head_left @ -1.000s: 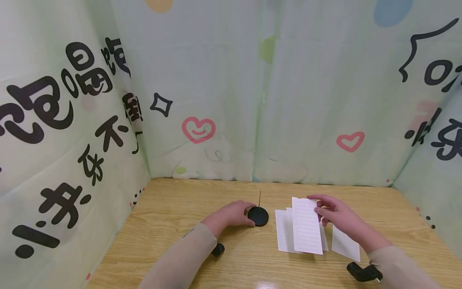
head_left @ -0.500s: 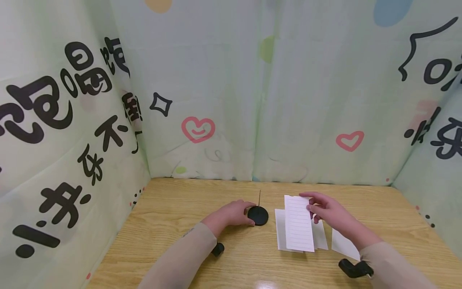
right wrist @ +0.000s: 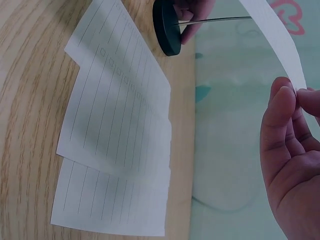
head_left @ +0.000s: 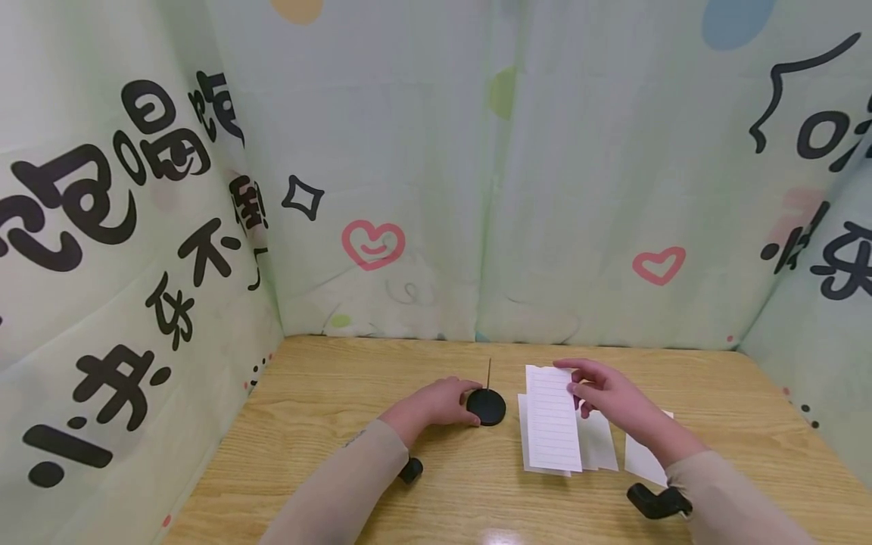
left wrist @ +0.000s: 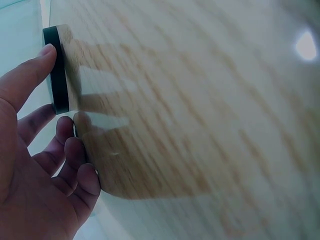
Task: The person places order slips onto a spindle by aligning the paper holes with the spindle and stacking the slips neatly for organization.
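My left hand (head_left: 443,401) steadies a bill spike, thumb and forefinger on opposite sides of its round black base (head_left: 487,409). A thin metal rod stands upright from that base; in the left wrist view the base's rim (left wrist: 59,70) shows between thumb and forefinger. To the right, my right hand (head_left: 606,390) pinches a lined white paper sheet (head_left: 553,424) by its upper right edge. The sheet hangs above other lined sheets (head_left: 601,446) lying overlapped on the table, and it hides part of them. In the right wrist view these sheets (right wrist: 115,115) show printed lines and small boxes.
Another white sheet (head_left: 643,458) lies further right, partly under the right forearm. Both wrists carry black camera mounts (head_left: 659,501). The wooden table (head_left: 327,409) ends at a printed curtain (head_left: 436,189) behind, with more curtain on both sides.
My right hand has moved left with the held sheet, bringing it nearer the bill spike. More of the sheets on the table shows at their right. The left hand has stayed on the base.
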The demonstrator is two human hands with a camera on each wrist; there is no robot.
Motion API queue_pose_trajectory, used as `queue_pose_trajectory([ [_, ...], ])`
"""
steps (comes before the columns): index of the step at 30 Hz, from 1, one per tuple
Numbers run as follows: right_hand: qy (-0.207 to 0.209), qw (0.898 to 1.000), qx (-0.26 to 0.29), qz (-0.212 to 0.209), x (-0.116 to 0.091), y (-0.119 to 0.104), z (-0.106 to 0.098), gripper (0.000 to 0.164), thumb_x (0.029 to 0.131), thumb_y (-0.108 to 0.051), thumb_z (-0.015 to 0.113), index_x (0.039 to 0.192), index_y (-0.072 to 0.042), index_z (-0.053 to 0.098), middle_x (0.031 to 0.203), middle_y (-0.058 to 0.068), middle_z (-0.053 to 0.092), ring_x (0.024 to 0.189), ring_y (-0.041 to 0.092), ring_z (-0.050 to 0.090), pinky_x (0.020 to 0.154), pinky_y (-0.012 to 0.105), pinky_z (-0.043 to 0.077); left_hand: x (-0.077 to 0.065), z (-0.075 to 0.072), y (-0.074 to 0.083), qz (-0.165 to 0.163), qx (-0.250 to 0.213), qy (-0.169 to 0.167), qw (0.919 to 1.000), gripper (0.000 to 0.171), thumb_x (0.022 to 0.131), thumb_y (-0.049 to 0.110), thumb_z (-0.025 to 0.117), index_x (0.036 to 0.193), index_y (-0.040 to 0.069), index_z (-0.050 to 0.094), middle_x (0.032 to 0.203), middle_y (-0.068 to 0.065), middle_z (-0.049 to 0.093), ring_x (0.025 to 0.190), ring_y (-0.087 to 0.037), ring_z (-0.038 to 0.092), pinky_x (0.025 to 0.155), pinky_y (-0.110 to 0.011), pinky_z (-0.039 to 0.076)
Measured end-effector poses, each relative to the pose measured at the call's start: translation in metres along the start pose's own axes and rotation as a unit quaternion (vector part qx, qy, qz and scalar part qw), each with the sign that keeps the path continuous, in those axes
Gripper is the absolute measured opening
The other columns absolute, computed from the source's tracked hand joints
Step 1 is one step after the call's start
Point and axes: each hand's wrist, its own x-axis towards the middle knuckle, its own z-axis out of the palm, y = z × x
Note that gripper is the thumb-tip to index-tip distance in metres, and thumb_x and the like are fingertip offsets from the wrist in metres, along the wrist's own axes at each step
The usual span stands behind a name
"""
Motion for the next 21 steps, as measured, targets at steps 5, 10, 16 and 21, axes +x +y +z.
queue_pose_trajectory([
  [5,-0.001,1.0,0.0,0.0,0.003,-0.003,0.004,0.046,0.098,-0.013,0.061,0.143,-0.011,0.05,0.102,0.017,0.052,0.085,0.034,0.058,0.071,0.037,0.055,-0.001,0.0,0.0,0.002,-0.004,0.001,1.0,0.066,0.085,0.039,0.079,0.144,0.026,0.052,0.101,0.002,0.056,0.089,-0.013,0.051,0.09,-0.031,0.045],
  [10,-0.002,1.0,0.007,-0.014,0.006,-0.007,0.009,0.045,0.098,-0.011,0.061,0.142,-0.009,0.051,0.101,0.016,0.052,0.083,0.029,0.058,0.07,0.037,0.055,-0.001,-0.001,0.0,0.004,-0.009,0.0,1.0,0.066,0.085,0.038,0.079,0.144,0.025,0.053,0.101,0.002,0.056,0.09,-0.013,0.051,0.09,-0.031,0.045],
  [16,-0.008,0.999,0.018,-0.026,0.011,-0.014,0.017,0.044,0.098,-0.01,0.061,0.141,-0.007,0.051,0.098,0.017,0.053,0.08,0.031,0.059,0.068,0.036,0.055,0.0,0.0,-0.001,0.004,-0.003,0.001,1.0,0.066,0.085,0.039,0.079,0.144,0.026,0.052,0.102,0.002,0.056,0.09,-0.012,0.051,0.091,-0.031,0.045],
  [21,-0.007,0.999,0.018,-0.027,0.015,-0.019,0.023,0.043,0.098,-0.01,0.061,0.14,-0.007,0.052,0.099,0.016,0.053,0.081,0.031,0.059,0.068,0.038,0.055,0.002,0.001,-0.001,0.002,0.002,0.001,1.0,0.066,0.084,0.04,0.079,0.144,0.026,0.052,0.103,0.002,0.057,0.091,-0.012,0.052,0.092,-0.031,0.045],
])
